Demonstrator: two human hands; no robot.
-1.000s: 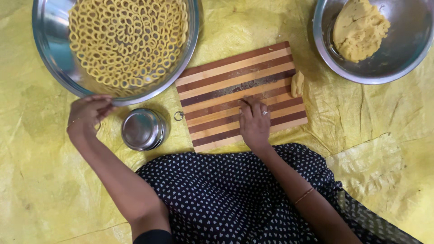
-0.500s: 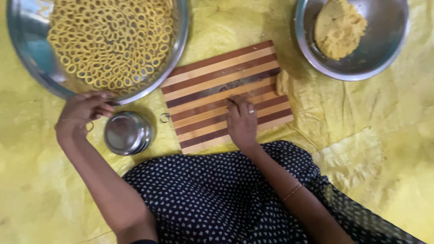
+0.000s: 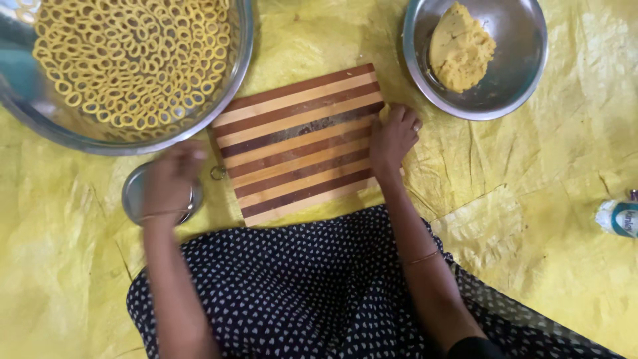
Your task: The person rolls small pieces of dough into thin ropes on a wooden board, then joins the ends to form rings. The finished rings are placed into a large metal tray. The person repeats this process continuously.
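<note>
- Two hands flank the striped cutting board.
- Right hand rests open-fingered at the board's right edge, holding nothing.
- Left hand, blurred, hovers over a small steel bowl left of the board; grip unclear.

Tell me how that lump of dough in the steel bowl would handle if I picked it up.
The dough looks soft and crumbly, so it would probably dent and perhaps shed bits. It clings to the steel bowl wall, so likely sticky, not slippery.

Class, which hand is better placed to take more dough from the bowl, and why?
The right hand: it rests at the board's right edge, close to the dough bowl. The left hand is over the small tin, across the board.
</note>
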